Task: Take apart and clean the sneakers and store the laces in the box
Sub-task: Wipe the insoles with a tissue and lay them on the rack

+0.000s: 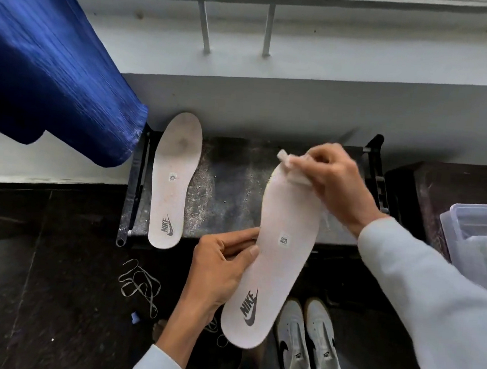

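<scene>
Sneakers (310,345) stand side by side on the dark floor closest to me, with loose laces (138,285) lying in a tangle on the floor to their left. Just above them my left hand (221,274) pinches the left edge of a white Nike insole (280,253), thumb on its printed face, fingers curled behind. I hold it tilted, heel towards me. At its toe end my right hand (335,178) pinches a small white cloth (291,165) against the tip. Beyond, the second insole (174,180) lies flat on a dusty black stool (230,183). A clear plastic box (475,233) sits off to the right, a blue curtain (50,46) hangs far left
</scene>
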Demonstrator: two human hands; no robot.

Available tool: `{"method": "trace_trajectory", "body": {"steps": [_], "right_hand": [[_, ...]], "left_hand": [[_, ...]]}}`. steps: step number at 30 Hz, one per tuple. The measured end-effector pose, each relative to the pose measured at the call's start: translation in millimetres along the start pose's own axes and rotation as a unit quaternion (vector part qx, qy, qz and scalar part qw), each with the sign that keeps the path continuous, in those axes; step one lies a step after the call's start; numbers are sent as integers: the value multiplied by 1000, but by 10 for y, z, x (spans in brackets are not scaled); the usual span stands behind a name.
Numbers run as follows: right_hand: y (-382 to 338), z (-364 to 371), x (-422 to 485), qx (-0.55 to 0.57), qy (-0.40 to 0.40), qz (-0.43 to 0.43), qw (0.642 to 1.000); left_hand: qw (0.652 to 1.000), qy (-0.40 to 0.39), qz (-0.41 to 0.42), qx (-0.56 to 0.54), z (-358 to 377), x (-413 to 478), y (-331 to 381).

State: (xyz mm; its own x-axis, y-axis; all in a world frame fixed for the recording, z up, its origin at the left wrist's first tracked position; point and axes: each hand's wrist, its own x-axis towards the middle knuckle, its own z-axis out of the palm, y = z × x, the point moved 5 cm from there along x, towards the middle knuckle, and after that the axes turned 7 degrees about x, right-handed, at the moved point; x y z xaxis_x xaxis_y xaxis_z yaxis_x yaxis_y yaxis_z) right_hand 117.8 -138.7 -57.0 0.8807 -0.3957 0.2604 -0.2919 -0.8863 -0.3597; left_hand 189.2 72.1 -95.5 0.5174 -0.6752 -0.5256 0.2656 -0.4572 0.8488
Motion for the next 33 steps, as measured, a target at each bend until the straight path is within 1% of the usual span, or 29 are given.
{"method": "trace_trajectory", "body": {"steps": [1, 3, 5, 6, 7, 8, 10, 11, 12, 14, 15, 16, 17, 18, 19, 21, 23, 24, 25, 27, 28, 29, 31, 33], "right_hand": [[146, -48, 88, -21, 29, 36, 999], [227, -191, 196, 33, 78, 125, 989], [-22, -374, 159, 49, 145, 120, 981], [-227, -403, 86, 78, 143, 104, 981], [-433, -396, -22, 109, 130, 58, 984], [-649, -356, -140, 130, 95, -2, 987], [-883, -144, -386, 123, -32, -108, 986], [-838, -50, -427, 119, -67, -125, 983], [-724, 23, -386, 131, -75, -111, 982], [-399, 75, -197, 132, -21, -21, 991], [-193, 65, -116, 72, 25, 0, 997], [12, 49, -48, 2, 52, 27, 998], [184, 14, 15, -37, 60, 71, 995], [305, -21, 56, -35, 64, 102, 992], [315, -101, 64, -10, 97, 123, 988], [87, -302, 3, 18, 179, 106, 978], [-289, -427, -151, 60, 222, 83, 970], [-487, -445, -256, 89, 219, 56, 970], [-654, -438, -367, 108, 200, 21, 974], [-867, -365, -550, 98, 133, -60, 985], [-910, -323, -622, 88, 109, -98, 985], [-917, -300, -666, 87, 102, -115, 984], [-885, -300, -678, 75, 119, -106, 984], [-782, -366, -595, 57, 176, -49, 982]], "left_hand": [[1000, -2, -2, 5, -1, -1, -9], [1000, 2, -5, 13, -20, 1, -25], [1000, 8, -9, 16, -38, 12, -34], [1000, 11, -9, 17, -43, 19, -30], [1000, 15, -6, 16, -45, 24, -20], [1000, 22, 0, 20, -53, 35, -16], [999, 29, 17, 38, -70, 42, -2], [999, 25, 23, 42, -71, 37, 2], [999, 17, 24, 42, -72, 28, -6], [999, 4, 15, 37, -76, -1, -41], [999, -2, 8, 36, -77, -20, -58], [999, -5, 4, 37, -80, -31, -79], [999, -6, 2, 39, -88, -42, -95], [999, -4, -1, 41, -98, -46, -111], [999, -2, -4, 39, -106, -50, -115], [999, 7, -8, 33, -126, -47, -117], [999, 20, -8, 31, -149, -29, -115], [999, 25, -8, 32, -164, -17, -119], [999, 28, -7, 34, -178, -7, -122], [998, 34, -6, 43, -210, 2, -140], [998, 39, -6, 52, -229, 4, -154], [997, 44, -8, 59, -250, 1, -173], [996, 50, -17, 67, -288, -10, -222], [996, 49, -29, 66, -306, -21, -263]]}}
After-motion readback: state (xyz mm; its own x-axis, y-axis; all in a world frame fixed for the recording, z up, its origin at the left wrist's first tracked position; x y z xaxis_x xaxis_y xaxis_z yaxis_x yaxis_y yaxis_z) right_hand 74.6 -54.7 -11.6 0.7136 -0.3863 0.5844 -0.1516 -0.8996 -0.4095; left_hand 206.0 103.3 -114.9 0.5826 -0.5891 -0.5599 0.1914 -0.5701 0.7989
